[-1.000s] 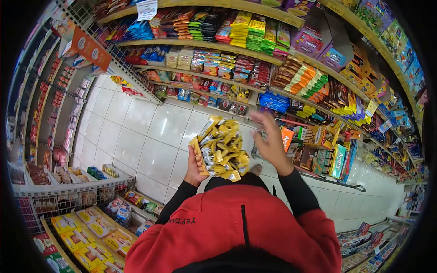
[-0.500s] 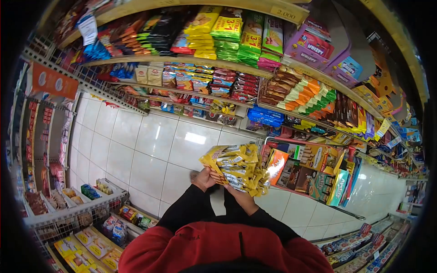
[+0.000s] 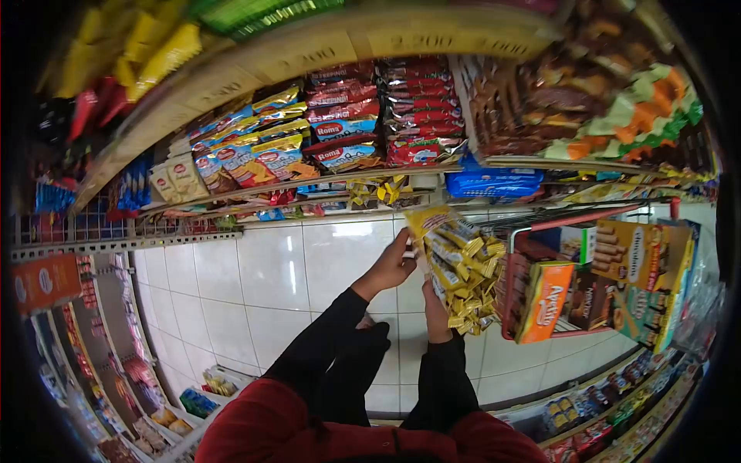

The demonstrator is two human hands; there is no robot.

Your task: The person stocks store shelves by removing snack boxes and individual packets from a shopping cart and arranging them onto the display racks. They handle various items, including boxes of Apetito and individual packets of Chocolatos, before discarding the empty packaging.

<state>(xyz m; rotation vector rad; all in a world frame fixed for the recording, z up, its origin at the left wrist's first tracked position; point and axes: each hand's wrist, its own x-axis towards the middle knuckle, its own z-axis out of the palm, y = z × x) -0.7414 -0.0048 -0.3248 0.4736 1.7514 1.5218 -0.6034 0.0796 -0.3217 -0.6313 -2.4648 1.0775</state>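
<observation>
A bundle of small yellow snack packets (image 3: 461, 270) is held over the floor in front of me, between my hands and the shopping basket. My left hand (image 3: 390, 268) is closed on its upper left edge, thumb toward me. Lower down, my right hand (image 3: 438, 312) grips the near left side, with its fingers partly hidden by the packets. Just right of the bundle stands a red-rimmed basket (image 3: 505, 309). Boxes fill it, among them an orange Apetito box (image 3: 548, 301) and a brown and yellow wafer box (image 3: 627, 251).
Shelves ahead carry Roma biscuit packs (image 3: 347, 131), red snack packs (image 3: 421, 116) and a blue package (image 3: 494, 184). A price-labelled shelf edge (image 3: 370, 50) runs above them. Left is a wire rack (image 3: 116, 251); lower right, another shelf of packets (image 3: 594, 405). White tiles (image 3: 270, 270) lie below.
My view has come closer to the shelves and tilted. Both hands have carried the yellow packets forward, toward the lower shelf, with my arms stretched further out.
</observation>
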